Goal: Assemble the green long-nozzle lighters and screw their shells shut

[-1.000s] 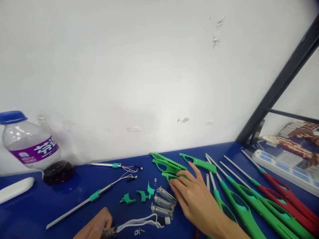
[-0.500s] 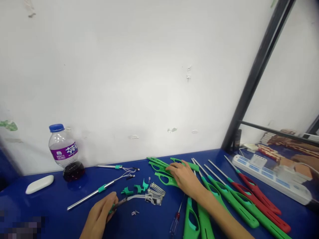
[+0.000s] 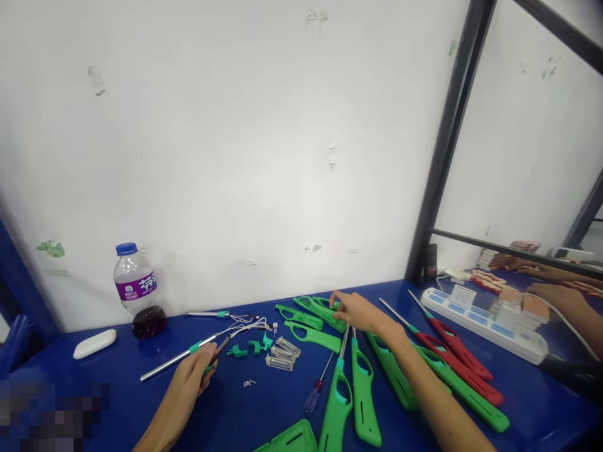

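Note:
My left hand [image 3: 194, 371] is closed round a slim metal lighter tube [image 3: 222, 351] with a green part; white wires trail from its tip, and most of it is hidden. At the back, my right hand [image 3: 355, 311] has its fingers curled onto a green lighter casing half [image 3: 325, 307], partly covered by the hand. More green casing halves [image 3: 315, 338] lie just left of it. Between my hands are small green triggers [image 3: 237, 351], clear fuel tanks [image 3: 281, 361] and a tiny metal piece with a screw [image 3: 249, 382]. Another tube [image 3: 164, 370] lies beside my left hand.
A screwdriver [image 3: 313, 395] and green lighters [image 3: 365, 402] lie at front right, red lighters [image 3: 464, 358] farther right. A white power strip [image 3: 485, 323] runs along that side. A drink bottle [image 3: 136, 289] and white case [image 3: 95, 344] stand left, before the wall [image 3: 226, 157].
The view has shifted. My left hand has lifted its tube and drawn the wires away from the clear tanks. Under my right hand, the green casing halves are more spread out.

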Demonstrator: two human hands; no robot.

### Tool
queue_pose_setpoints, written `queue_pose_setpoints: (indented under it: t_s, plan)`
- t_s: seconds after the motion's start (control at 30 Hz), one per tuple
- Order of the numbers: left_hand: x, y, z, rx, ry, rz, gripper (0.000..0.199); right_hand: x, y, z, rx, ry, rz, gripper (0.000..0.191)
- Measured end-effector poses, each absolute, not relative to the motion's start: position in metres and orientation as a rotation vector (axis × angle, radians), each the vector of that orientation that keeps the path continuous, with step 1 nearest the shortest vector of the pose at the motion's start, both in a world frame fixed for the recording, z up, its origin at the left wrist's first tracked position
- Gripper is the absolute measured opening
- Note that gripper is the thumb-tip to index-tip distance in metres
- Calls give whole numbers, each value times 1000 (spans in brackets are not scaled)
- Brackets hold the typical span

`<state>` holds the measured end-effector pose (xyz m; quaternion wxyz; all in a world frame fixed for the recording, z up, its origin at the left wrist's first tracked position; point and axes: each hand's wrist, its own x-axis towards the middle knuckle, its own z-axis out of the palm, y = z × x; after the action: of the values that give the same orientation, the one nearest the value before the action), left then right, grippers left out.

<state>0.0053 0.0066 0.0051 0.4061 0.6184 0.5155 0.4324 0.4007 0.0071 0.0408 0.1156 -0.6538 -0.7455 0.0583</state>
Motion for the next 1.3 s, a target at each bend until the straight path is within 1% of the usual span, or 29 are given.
queue_pose_setpoints:
  t_s: [0.2, 0.33, 0.4, 0.5, 0.7, 0.93, 1.13, 1.3]
  plan:
    - [3, 9, 1, 1611, 1290, 1060, 63, 398, 9, 41, -1899, -2141, -94, 32]
    - [1, 13, -6, 1673, 1251, 1053, 58, 390, 10, 40, -1801, -2124, -231, 27]
    - [0, 14, -8, 1711, 1242, 1061, 56, 383, 9, 40, -1726, -2131, -257, 32]
    - [1, 14, -8, 1759, 1241, 1045, 55, 369, 5, 42, -1594, -2141, -268, 38]
    - [2, 8, -2, 1876, 1230, 1039, 49, 321, -21, 51, -1337, -2223, -192, 34]
    - [0, 3, 2, 2017, 1235, 1067, 41, 275, -48, 41, -1180, -2274, 105, 39]
    - [5, -3, 6, 2127, 1199, 1055, 42, 267, -44, 28, -1116, -2332, -110, 28]
    - [7, -4, 3, 2203, 1164, 1061, 37, 270, -39, 22, -1112, -2318, -172, 31]
